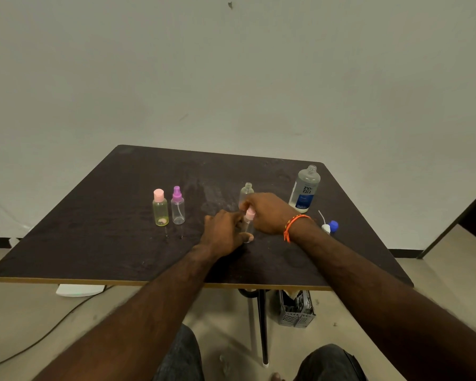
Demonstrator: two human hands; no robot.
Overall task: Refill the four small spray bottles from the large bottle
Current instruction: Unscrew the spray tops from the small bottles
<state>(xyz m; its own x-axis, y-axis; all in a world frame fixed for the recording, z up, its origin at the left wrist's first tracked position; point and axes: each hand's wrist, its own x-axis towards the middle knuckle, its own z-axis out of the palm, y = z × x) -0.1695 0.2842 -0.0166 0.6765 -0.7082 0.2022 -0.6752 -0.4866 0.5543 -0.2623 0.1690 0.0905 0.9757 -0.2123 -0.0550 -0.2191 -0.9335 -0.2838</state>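
Note:
A small clear spray bottle with a pink top (249,221) stands on the dark table (121,243). My left hand (224,233) grips its body and my right hand (267,213) pinches its pink top. Behind my right hand stands an uncapped small clear bottle (246,191). At the left stand a yellow bottle with a pink cap (160,208) and a clear bottle with a purple sprayer (177,206). The large bottle (305,188) stands uncapped at the back right. Its blue cap (333,225) and a white sprayer head with tube (324,225) lie near my right wrist.
The table's near edge runs in front of my forearms. Under it are a black table leg (263,325), a grey crate (296,309) and a white object with a cable (79,290) on the floor.

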